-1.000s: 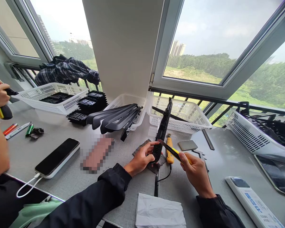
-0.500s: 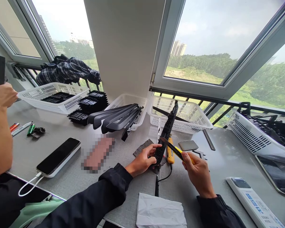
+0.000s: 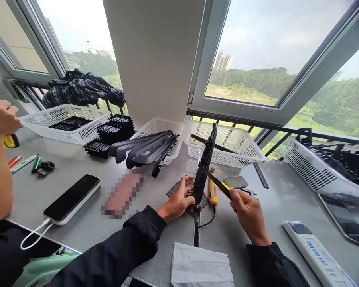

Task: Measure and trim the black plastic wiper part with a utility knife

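Observation:
My left hand [image 3: 177,201] grips the lower end of a long black plastic part [image 3: 204,162] that stands nearly upright on a dark grey pad [image 3: 179,185]. My right hand [image 3: 248,213] is closed around a yellow and black utility knife [image 3: 219,186], and its tip touches the part's right edge. A second yellow tool [image 3: 213,192] with a black cord lies on the table just behind the part.
White baskets [image 3: 241,149] [image 3: 155,129] [image 3: 64,115] along the window hold black parts. A phone [image 3: 71,196] charges at left, a remote [image 3: 317,251] lies at right, a white tissue [image 3: 202,267] in front. Another person's hand [image 3: 1,119] at far left holds a tool.
The black part tilted right half a second ago and has swung back upright. My left fingers shifted on its base. The other person's hand at left moved up and down again.

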Motion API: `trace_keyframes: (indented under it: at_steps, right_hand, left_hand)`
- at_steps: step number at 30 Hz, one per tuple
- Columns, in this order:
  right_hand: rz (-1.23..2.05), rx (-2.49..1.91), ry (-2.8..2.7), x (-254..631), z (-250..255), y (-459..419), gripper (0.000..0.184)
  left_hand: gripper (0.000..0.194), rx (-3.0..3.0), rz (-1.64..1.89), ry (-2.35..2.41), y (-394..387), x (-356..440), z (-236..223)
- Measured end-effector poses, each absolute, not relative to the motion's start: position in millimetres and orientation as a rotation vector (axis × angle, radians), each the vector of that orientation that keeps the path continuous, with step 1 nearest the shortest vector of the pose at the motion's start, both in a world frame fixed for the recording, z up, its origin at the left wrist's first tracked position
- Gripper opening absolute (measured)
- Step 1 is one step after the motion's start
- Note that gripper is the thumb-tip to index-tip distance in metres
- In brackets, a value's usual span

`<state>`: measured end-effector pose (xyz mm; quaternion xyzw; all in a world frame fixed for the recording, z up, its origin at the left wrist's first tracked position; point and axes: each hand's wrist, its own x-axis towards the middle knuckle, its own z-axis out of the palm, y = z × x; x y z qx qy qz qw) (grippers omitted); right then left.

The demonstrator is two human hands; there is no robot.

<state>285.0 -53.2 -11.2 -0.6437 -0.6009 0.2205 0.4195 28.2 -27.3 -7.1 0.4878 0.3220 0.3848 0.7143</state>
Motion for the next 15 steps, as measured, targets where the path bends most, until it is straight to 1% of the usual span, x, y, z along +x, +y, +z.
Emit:
trace_keyframes:
  at_steps: [4,6,8,12,15]
  right_hand:
    - [0.665,-1.545,-1.656,277,-13,-55,0.069]
    - [0.709,-1.536,-1.700,273,-14,-56,0.070]
    - [0.727,-1.536,-1.725,271,-13,-56,0.071]
    - [0.715,-1.546,-1.742,272,-13,-56,0.071]
    - [0.686,-1.572,-1.706,276,-13,-56,0.070]
  left_hand:
    - [0.103,1.048,0.900,0.706,-26,27,-6]
    - [0.111,1.025,0.914,0.702,-26,27,-5]
    - [0.109,1.003,0.933,0.703,-26,25,-5]
    - [0.090,0.980,0.958,0.698,-25,22,-3]
    - [0.087,0.937,0.929,0.690,-25,22,-3]
